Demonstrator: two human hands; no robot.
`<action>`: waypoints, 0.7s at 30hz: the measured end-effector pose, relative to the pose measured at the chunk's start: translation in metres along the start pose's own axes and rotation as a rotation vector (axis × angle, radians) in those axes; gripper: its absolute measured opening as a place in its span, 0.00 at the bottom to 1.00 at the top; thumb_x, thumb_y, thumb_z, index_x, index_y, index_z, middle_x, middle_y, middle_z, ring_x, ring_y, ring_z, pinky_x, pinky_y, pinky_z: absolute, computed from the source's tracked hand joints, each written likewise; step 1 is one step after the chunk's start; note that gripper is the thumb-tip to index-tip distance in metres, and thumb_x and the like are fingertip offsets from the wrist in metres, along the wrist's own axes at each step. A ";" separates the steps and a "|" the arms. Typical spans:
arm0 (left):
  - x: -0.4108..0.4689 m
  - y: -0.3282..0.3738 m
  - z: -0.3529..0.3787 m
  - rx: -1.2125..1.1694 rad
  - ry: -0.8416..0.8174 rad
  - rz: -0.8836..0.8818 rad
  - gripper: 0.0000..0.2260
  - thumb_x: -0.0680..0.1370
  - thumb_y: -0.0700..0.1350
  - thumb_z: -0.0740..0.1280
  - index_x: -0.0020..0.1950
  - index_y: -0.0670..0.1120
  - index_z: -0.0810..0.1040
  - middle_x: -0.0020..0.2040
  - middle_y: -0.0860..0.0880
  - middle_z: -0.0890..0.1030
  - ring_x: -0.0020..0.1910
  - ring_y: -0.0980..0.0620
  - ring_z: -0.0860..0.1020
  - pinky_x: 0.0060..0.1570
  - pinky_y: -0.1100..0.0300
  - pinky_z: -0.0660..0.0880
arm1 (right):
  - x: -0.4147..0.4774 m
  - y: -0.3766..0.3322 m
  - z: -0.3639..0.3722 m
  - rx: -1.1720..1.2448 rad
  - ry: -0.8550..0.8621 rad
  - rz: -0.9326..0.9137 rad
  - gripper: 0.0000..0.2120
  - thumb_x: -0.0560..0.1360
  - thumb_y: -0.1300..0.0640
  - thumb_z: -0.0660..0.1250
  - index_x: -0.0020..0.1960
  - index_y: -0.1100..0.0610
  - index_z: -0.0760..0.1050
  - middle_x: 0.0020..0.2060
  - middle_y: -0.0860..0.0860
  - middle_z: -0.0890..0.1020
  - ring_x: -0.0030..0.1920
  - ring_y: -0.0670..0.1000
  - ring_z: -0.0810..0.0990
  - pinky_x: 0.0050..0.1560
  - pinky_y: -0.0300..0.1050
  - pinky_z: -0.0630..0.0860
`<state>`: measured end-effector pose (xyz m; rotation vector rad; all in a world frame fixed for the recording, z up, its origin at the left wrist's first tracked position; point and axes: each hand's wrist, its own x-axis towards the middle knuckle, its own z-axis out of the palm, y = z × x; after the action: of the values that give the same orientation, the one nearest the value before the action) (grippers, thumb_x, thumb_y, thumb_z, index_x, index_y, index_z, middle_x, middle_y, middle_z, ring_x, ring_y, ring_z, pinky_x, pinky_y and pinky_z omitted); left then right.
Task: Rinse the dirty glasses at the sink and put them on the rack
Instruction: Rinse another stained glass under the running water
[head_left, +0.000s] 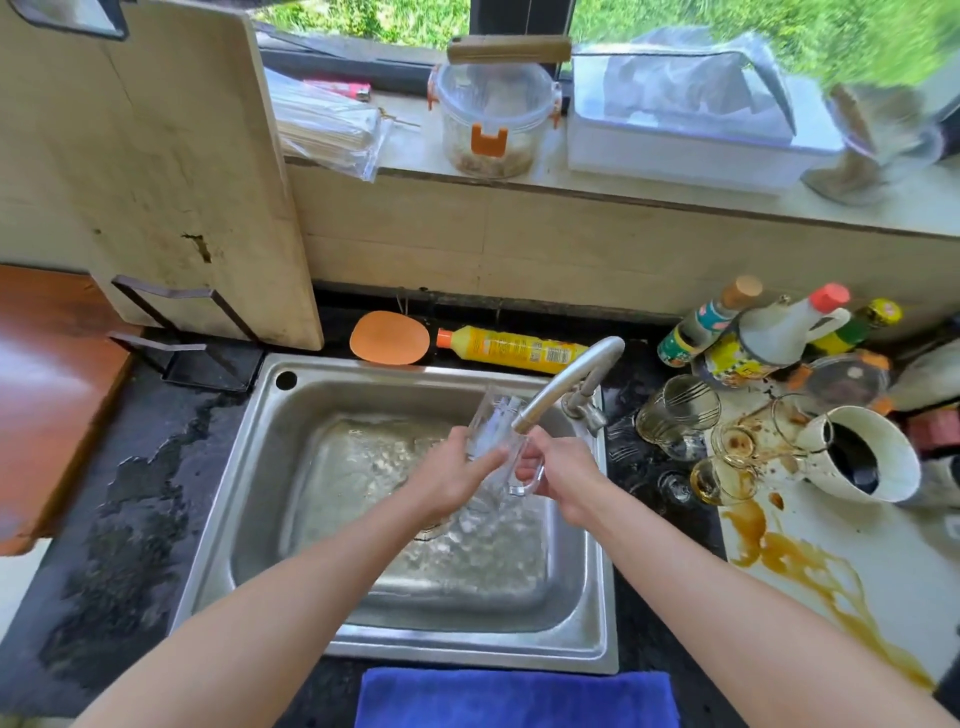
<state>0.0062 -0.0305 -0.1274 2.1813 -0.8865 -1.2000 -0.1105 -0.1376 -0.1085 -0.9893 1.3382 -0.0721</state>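
A clear glass mug (491, 426) is held tilted under the spout of the metal tap (571, 379), over the steel sink (249, 467). My left hand (457, 475) wraps its body from the left. My right hand (563, 478) grips it at the handle side. Water runs through the glass and splashes in the basin. Several dirty glasses (675, 415) with brown residue stand and lie on the counter right of the sink, one (719, 480) holding yellowish liquid. A black rack (208, 358) stands at the sink's back left, holding a cutting board.
A pale cutting board (171, 171) leans in the rack. An orange sponge (389, 338) and a yellow detergent bottle (511, 349) lie behind the sink. Sauce bottles (769, 332) and a tipped white cup (862, 454) crowd the right, beside a brown spill (800, 566). A blue cloth (514, 699) lies at the front.
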 end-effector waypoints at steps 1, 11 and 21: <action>0.001 0.004 0.004 -0.039 -0.019 0.000 0.30 0.76 0.66 0.58 0.69 0.45 0.66 0.60 0.46 0.77 0.53 0.49 0.76 0.53 0.49 0.75 | -0.001 0.000 -0.004 -0.016 0.041 -0.021 0.16 0.82 0.52 0.61 0.42 0.60 0.76 0.27 0.51 0.77 0.27 0.48 0.75 0.34 0.43 0.74; 0.006 0.054 0.021 -0.234 -0.057 0.033 0.20 0.84 0.50 0.54 0.68 0.37 0.66 0.34 0.49 0.71 0.28 0.55 0.66 0.27 0.67 0.64 | -0.006 0.001 -0.026 0.047 0.246 -0.053 0.16 0.82 0.54 0.61 0.40 0.62 0.75 0.28 0.55 0.78 0.27 0.49 0.75 0.28 0.40 0.68; 0.005 0.044 0.009 -0.226 -0.059 0.102 0.22 0.81 0.48 0.53 0.75 0.47 0.59 0.68 0.41 0.71 0.64 0.42 0.72 0.63 0.45 0.71 | -0.014 -0.004 -0.025 0.045 0.136 -0.046 0.15 0.83 0.56 0.60 0.42 0.62 0.77 0.28 0.53 0.77 0.24 0.47 0.72 0.23 0.36 0.66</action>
<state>-0.0127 -0.0646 -0.1041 1.9085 -0.8311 -1.2553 -0.1333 -0.1455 -0.0932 -0.9918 1.4318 -0.2070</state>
